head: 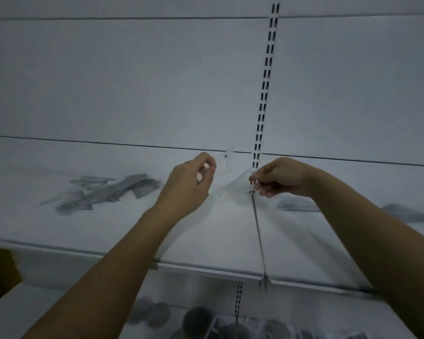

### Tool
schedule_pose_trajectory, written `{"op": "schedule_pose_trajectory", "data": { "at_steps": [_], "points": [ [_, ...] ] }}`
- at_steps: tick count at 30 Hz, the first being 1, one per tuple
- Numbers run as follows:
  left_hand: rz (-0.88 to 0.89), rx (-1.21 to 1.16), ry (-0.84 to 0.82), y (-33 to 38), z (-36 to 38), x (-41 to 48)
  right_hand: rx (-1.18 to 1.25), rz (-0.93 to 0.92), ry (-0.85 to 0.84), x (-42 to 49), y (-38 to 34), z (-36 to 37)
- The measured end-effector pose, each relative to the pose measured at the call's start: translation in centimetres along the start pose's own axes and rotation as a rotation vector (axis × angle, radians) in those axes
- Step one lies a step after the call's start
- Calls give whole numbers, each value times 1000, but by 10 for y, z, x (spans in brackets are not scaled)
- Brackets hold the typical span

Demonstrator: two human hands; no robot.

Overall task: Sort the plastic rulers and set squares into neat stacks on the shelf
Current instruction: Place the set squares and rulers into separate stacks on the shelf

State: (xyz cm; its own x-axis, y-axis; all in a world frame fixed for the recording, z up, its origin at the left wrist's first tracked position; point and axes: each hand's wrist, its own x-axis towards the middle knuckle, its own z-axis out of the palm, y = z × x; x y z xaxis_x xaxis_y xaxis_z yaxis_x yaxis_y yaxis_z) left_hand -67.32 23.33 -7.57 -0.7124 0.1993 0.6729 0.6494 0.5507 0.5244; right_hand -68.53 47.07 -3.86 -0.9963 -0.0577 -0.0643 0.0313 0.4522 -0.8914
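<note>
Both my hands are raised above a white shelf (206, 241). My left hand (189, 184) pinches a clear plastic ruler piece (227, 159) that stands up toward the back wall. My right hand (279, 177) pinches the corner of a clear set square (238, 187), which hangs tilted between the two hands. A loose heap of grey rulers and set squares (103, 192) lies on the shelf to the left of my left hand. The clear pieces are faint and their edges are hard to trace.
A slotted upright rail (264, 89) runs down the white back wall. A thin divider (258, 236) splits the shelf. Grey mounds (294, 204) lie on the right part of the shelf. Dark round items (196, 319) sit on the shelf below.
</note>
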Motion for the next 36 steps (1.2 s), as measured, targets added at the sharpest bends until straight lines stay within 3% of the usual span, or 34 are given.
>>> {"op": "schedule_pose_trajectory", "data": {
  "at_steps": [10, 17, 28, 32, 36],
  "points": [
    [183, -1, -432, 82, 100, 45, 1, 152, 307, -66, 57, -131],
    [182, -41, -499, 139, 174, 68, -91, 230, 519, -105, 105, -224],
    [156, -39, -508, 202, 287, 77, -298, 300, 397, -92, 167, -295],
    [82, -26, -524, 213, 310, 81, -458, 278, 329, -80, 178, -302],
    [48, 13, -439, 217, 331, 69, -579, 196, 369, -81, 186, -315]
  ]
}}
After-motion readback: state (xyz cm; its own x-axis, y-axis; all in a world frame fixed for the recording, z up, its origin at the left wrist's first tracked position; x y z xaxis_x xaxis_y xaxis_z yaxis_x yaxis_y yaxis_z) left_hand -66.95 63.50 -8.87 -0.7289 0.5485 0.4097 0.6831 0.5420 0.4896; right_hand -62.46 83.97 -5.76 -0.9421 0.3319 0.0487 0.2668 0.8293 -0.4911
